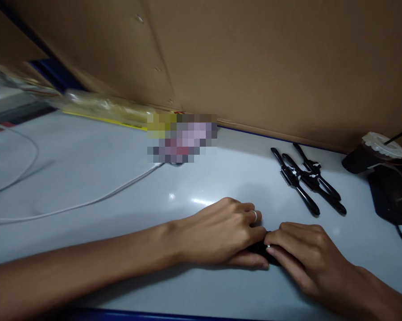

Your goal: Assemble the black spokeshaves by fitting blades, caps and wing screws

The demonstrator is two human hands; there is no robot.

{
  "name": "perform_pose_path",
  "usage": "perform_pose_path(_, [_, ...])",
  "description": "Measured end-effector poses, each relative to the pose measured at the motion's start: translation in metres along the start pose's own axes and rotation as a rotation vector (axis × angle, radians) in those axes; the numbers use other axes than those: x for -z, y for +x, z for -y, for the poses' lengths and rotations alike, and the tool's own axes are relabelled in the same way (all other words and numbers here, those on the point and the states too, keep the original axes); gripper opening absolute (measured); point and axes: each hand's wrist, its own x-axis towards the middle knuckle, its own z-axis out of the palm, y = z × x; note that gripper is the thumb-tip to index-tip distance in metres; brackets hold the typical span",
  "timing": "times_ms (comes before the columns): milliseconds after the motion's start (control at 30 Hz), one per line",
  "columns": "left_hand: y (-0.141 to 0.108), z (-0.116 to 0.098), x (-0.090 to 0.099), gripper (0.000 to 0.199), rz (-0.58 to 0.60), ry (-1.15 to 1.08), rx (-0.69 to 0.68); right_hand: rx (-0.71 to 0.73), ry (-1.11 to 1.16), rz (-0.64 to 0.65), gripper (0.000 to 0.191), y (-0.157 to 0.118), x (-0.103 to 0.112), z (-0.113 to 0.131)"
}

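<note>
Pressing together over 1 small black part (261, 246) low on the pale table (120, 178), both hands closed around it: left hand (221, 234) covering from the left, right hand (299, 249) pinching from the right. Looking like fitting or assembling; part mostly hidden. Lying well apart beyond: black clips (306, 180), finished-looking. Needing steady fingertip pressure next.

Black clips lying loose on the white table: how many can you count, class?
3 black clips lie side by side right of centre, beyond the right hand. Another small dark piece sits pinched between both hands, mostly hidden, left hand covering it.
</note>
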Motion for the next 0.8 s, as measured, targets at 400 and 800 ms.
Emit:
perform_pose_path(400, [0.0004,-0.0002,0.0025,0.042,0.012,0.008,0.003,-0.092,0.083,0.009,0.02,-0.0022,-0.0049,0.0034])
perform_pose_path(800, [0.0006,0.0009,0.0001,0.04,0.009,-0.016,0.008,-0.075,-0.074,-0.001,0.017,-0.0043,-0.0039,0.0032])
